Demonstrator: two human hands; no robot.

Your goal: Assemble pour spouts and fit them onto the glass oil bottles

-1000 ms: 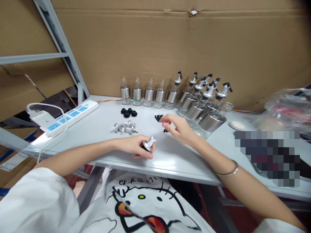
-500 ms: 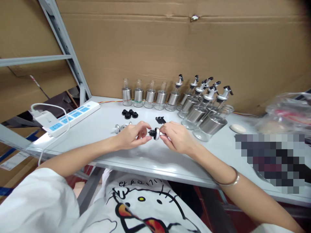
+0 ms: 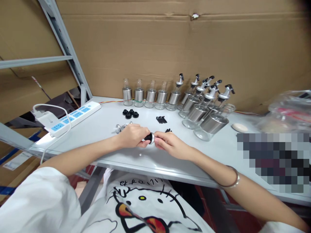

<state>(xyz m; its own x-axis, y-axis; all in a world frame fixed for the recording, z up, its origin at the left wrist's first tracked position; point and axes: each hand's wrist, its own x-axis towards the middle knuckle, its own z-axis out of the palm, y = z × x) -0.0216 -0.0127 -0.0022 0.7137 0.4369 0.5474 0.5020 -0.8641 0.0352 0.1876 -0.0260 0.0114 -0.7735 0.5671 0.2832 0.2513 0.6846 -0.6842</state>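
Note:
My left hand (image 3: 132, 136) and my right hand (image 3: 168, 145) meet just above the white table (image 3: 97, 126). Both are closed on one small pourer spout (image 3: 149, 138), a silver metal cap with a black ribbed stopper. The left fingers wrap the black stopper end, and the right fingers pinch the silver end. Behind the left hand lie silver spout parts (image 3: 119, 127), partly hidden. Black stoppers (image 3: 130, 113) sit further back. Small black pieces (image 3: 161, 119) lie beyond the right hand.
Open glass bottles with steel sleeves (image 3: 144, 96) line the back edge, and bottles with fitted pourers (image 3: 206, 103) crowd the back right. A white and blue power strip (image 3: 70, 118) lies at the left. A cardboard wall (image 3: 170, 48) rises behind. A plastic bag (image 3: 289, 110) sits at the right.
A second ago my left hand held the spout alone while my right hand reached toward the black pieces. Both hands then came together on the spout and have since pressed closer.

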